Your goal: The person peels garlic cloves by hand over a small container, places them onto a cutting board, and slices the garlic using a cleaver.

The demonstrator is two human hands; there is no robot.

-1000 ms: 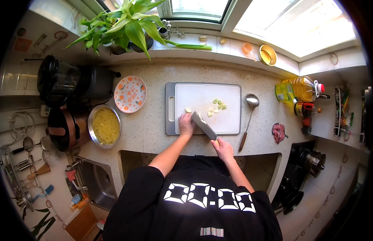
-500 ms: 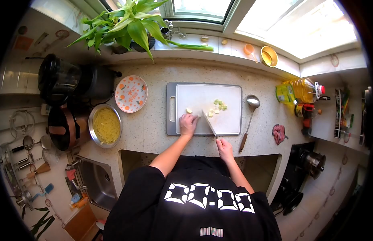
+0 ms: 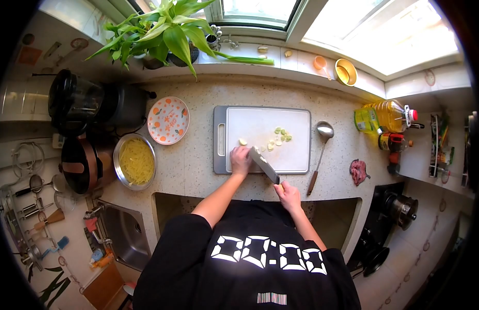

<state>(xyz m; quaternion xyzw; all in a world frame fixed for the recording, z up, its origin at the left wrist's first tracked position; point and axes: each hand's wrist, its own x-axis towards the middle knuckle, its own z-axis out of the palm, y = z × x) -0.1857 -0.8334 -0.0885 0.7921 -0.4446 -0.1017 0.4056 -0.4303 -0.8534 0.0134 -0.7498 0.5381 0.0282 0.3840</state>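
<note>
On the white cutting board [image 3: 291, 116] with a grey rim, my left hand [image 3: 240, 161] rests with its fingers bent together; whatever they press on is hidden. My right hand [image 3: 288, 195] is closed on the handle of a knife [image 3: 265, 165]. The blade slants up and left, its far end beside my left fingertips, with pale bits on its face. One garlic clove [image 3: 242, 142] lies just above my left hand. Pale and green slices [image 3: 282, 135] are scattered to the right of the blade.
Left of the board are a patterned plate [image 3: 168, 120] and a metal bowl of yellow shreds [image 3: 137, 161]. A ladle [image 3: 320, 155] lies on its right, then a pinkish cloth [image 3: 358, 172] and an oil bottle [image 3: 390, 114]. A sink [image 3: 127, 235] is at lower left.
Half a second ago the blade was turned edge-on and stood slightly apart from my left fingers; now its broad face shows and it is beside them. My left hand has barely moved.
</note>
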